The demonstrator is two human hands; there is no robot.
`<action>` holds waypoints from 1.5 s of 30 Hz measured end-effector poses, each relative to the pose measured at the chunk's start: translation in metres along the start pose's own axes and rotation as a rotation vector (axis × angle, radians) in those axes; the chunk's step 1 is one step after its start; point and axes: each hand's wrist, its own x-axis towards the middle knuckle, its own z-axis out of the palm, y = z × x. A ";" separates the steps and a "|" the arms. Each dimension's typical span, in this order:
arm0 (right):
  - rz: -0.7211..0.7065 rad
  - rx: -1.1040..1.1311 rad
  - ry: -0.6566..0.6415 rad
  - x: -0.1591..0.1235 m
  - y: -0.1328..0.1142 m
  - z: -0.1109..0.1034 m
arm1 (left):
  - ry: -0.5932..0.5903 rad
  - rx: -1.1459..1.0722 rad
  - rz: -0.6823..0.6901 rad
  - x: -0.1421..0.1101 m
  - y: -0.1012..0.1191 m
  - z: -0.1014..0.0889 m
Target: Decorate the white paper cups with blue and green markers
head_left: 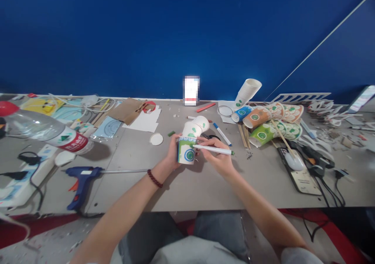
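Note:
My left hand [173,153] is wrapped round a paper cup [184,157] coloured green, blue and white, with a blue ringed circle on its side. White paper cups [191,129] with green leaf prints are joined to its top and lean right. Pinched in my right hand [218,156] is a white marker [216,149] with a green end, its tip at the cup's coloured side. A small green cap [171,133] lies left of the cups. Behind my right hand rests a blue-and-white marker [222,134]. A white paper disc [156,139] lies to the left.
At left are a plastic bottle [55,133], a blue glue gun [83,180] and a power strip [32,178]. Coloured cup stacks [260,117] lie at right, near a phone [304,182] and cables. A lit phone [191,91] stands against the blue wall [146,33].

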 end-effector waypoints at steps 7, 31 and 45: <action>-0.020 0.007 -0.009 0.000 -0.003 0.001 | 0.022 0.010 0.003 0.000 0.001 0.001; -0.010 0.007 -0.040 0.000 -0.001 0.001 | 0.011 0.020 0.005 0.000 0.001 0.001; -0.022 -0.013 -0.021 0.002 -0.004 0.001 | 0.022 0.014 0.025 0.002 0.000 -0.002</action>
